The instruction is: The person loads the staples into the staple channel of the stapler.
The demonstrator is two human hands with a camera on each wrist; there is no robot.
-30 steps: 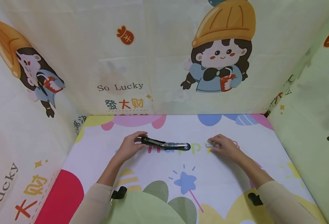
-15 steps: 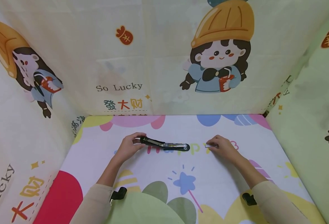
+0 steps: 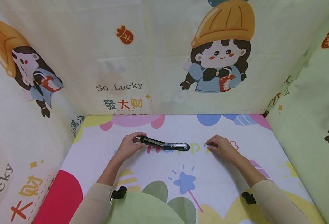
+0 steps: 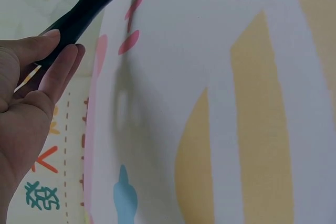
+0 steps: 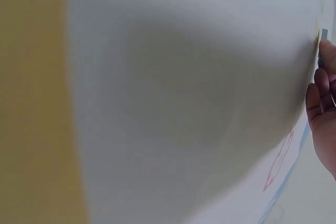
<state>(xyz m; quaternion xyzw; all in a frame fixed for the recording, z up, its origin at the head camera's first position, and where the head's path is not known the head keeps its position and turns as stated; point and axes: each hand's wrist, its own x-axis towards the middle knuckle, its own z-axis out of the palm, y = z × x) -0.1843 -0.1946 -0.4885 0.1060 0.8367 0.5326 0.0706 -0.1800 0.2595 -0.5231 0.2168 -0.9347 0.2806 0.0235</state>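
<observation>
A black stapler is swung open, its silvery metal inside facing up in the head view. My left hand holds its left end between thumb and fingers. In the left wrist view the stapler's dark body slants up from the thumb and fingertips, raised off the table at that end. To the right, apart from the stapler, my right hand pinches a small silver-grey strip, likely staples. Only a short end of the strip shows past the fingertips in the right wrist view.
A white tabletop cover printed with colourful shapes and letters lies under both hands. Printed cloth walls enclose the table at the back and both sides.
My right hand has shifted slightly left with the strip, and its forearm has moved inward. The strip's visible end looks shorter. My left hand and the stapler have stayed nearly still.
</observation>
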